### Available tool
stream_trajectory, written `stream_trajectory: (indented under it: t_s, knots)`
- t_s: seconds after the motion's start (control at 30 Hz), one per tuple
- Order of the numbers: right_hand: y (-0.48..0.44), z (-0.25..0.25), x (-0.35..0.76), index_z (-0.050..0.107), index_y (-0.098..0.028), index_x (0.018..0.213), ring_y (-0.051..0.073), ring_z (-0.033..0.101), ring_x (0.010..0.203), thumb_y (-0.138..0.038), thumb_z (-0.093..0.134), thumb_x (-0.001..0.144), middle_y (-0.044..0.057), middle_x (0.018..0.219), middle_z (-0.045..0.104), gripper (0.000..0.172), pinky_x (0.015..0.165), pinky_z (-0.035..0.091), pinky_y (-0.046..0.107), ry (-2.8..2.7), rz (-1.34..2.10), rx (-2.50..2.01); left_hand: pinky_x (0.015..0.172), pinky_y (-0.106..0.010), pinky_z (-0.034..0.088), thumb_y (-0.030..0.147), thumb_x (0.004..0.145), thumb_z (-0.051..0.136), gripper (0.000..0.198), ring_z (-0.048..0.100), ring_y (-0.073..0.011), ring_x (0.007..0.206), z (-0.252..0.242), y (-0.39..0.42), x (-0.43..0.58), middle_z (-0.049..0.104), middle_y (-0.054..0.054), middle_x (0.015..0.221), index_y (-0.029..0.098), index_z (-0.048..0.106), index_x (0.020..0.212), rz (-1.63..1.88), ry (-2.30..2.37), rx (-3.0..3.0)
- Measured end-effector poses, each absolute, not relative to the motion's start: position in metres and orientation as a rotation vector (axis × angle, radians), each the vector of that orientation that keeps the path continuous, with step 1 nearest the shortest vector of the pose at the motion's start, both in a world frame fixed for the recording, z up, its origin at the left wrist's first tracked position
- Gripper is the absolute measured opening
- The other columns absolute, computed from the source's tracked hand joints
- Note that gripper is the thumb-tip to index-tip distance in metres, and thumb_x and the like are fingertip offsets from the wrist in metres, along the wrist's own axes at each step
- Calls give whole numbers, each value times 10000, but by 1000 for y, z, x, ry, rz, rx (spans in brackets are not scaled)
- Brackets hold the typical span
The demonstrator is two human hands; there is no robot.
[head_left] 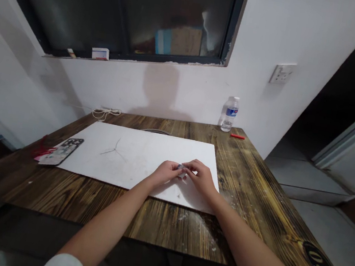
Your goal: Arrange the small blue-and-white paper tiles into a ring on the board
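Observation:
My left hand point(165, 172) and my right hand point(200, 176) meet over the right part of a large white sheet point(127, 152) lying on the wooden table point(244, 179). Both hands pinch a small greyish-white object point(181, 168) between their fingertips; it is too small to name. The fingers of both hands are curled closed around it. Small white crumbs lie on the sheet and table just below the hands.
A phone point(62, 151) lies at the sheet's left edge beside something red. A water bottle point(229, 113) and a red pen point(237, 136) stand near the wall. A white cord point(105, 112) lies at the back. The table's right edge drops to the floor.

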State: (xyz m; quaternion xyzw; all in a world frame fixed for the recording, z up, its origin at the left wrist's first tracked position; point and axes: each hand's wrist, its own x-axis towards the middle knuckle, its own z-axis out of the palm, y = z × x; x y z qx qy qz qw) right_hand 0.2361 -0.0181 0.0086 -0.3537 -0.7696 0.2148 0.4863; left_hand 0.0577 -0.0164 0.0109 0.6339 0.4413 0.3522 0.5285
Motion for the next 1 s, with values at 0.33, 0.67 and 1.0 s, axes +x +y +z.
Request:
stream_trajectory:
  t_s: [0.33,0.67,1.0]
  knots:
    - [-19,8,233,713,-203,803,168,624,679,-361,616,820,41,763,706,186,646,493,293,-1762,692,-932,507,-234,340,444,614,775,337,534,-127,518,21,-18,56,642,-49,567,121,677,621,888,1297,1559]
    - [-11,1,236,689,-185,759,170,600,638,-431,627,761,37,709,691,254,596,453,281,-1596,831,-1052,611,-272,481,540,574,803,502,640,-159,617,23,-20,60,683,-68,686,111,705,815,941,1102,1283]
    - [-12,5,235,671,-166,754,157,580,606,-481,690,691,19,651,647,321,607,446,283,-1474,1109,-985,531,-263,420,464,634,775,398,571,-142,537,33,-22,54,647,-62,590,100,720,786,983,1251,1404]
